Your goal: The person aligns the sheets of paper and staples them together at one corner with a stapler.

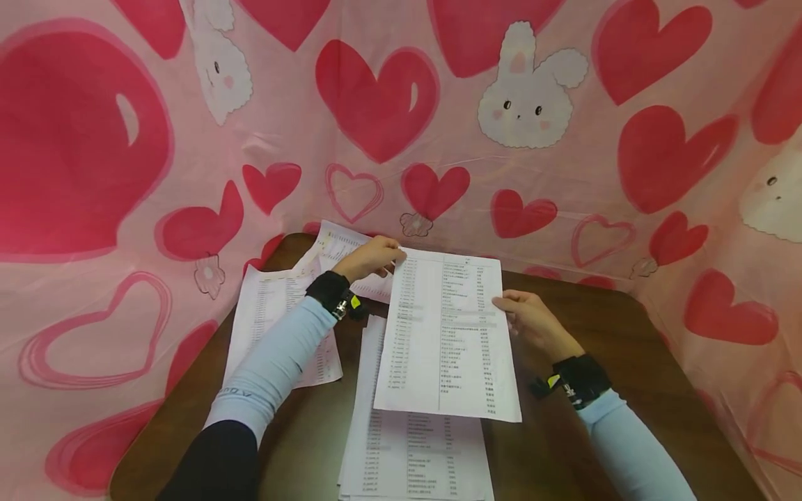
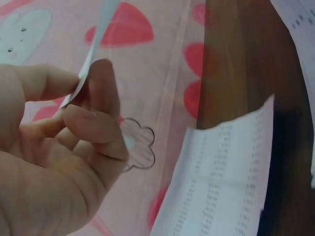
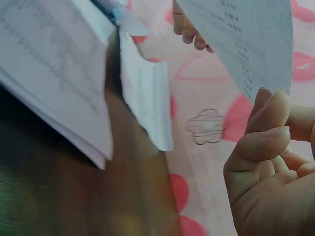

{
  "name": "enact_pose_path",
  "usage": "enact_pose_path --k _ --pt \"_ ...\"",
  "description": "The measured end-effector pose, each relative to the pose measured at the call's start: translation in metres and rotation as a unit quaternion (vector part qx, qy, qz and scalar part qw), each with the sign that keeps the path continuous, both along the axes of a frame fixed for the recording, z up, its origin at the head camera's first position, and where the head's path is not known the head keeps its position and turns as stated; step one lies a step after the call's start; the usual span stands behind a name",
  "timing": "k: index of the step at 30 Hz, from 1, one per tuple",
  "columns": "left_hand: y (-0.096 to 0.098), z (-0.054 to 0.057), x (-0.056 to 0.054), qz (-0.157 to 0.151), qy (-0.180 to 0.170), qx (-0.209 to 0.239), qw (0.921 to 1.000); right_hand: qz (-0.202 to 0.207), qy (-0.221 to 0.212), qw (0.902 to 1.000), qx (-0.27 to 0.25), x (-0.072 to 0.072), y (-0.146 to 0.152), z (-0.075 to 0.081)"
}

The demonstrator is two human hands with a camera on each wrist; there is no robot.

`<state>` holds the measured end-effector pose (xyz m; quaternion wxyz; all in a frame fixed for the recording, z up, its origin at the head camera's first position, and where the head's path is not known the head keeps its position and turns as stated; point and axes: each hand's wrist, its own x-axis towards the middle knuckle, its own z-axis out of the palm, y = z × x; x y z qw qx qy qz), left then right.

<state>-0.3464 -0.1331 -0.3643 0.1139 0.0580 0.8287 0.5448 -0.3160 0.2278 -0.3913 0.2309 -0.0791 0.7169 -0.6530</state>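
Observation:
A printed sheet of paper (image 1: pixel 447 341) is held up between both hands, over a stack of printed sheets (image 1: pixel 426 463) on the table. My left hand (image 1: pixel 371 259) pinches its upper left corner; in the left wrist view the paper's edge runs between the thumb and fingers (image 2: pixel 104 93). My right hand (image 1: pixel 532 320) pinches the sheet's right edge, and the right wrist view shows thumb and fingertips (image 3: pixel 270 108) meeting at its edge. Lines of text in columns cover the side facing the head camera. The held sheet hides the upper part of the stack.
More printed sheets (image 1: pixel 250 327) lie at the left of the brown table (image 1: pixel 576 445), near the left forearm. Another paper (image 1: pixel 338 240) sits at the back left, partly behind the left hand. A pink cloth (image 1: pixel 282 125) with hearts and rabbits hangs behind and around the table.

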Motion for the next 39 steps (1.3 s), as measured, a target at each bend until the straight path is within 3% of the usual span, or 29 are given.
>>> enact_pose_path --k 7,14,21,30,35,39 --pt "-0.019 -0.005 0.004 -0.083 -0.023 -0.053 0.9949 0.05 -0.031 0.9981 0.015 0.009 -0.002 -0.018" --pt "-0.029 -0.013 0.01 -0.152 -0.065 -0.108 0.9802 0.091 -0.06 0.9935 0.033 0.022 -0.004 -0.046" --pt "-0.029 -0.028 0.02 -0.163 -0.111 -0.149 0.9689 0.118 -0.05 0.9897 0.063 0.031 -0.01 -0.065" --pt "-0.03 -0.046 0.023 -0.145 -0.12 -0.176 0.9663 0.12 -0.054 0.9884 0.075 0.035 -0.016 -0.079" --pt "-0.029 -0.052 0.025 -0.148 -0.122 -0.208 0.9592 0.117 -0.044 0.9868 0.103 0.037 -0.017 -0.08" --pt "-0.027 -0.058 0.024 -0.145 -0.118 -0.217 0.958 0.126 -0.028 0.9827 0.133 0.037 -0.018 -0.078"
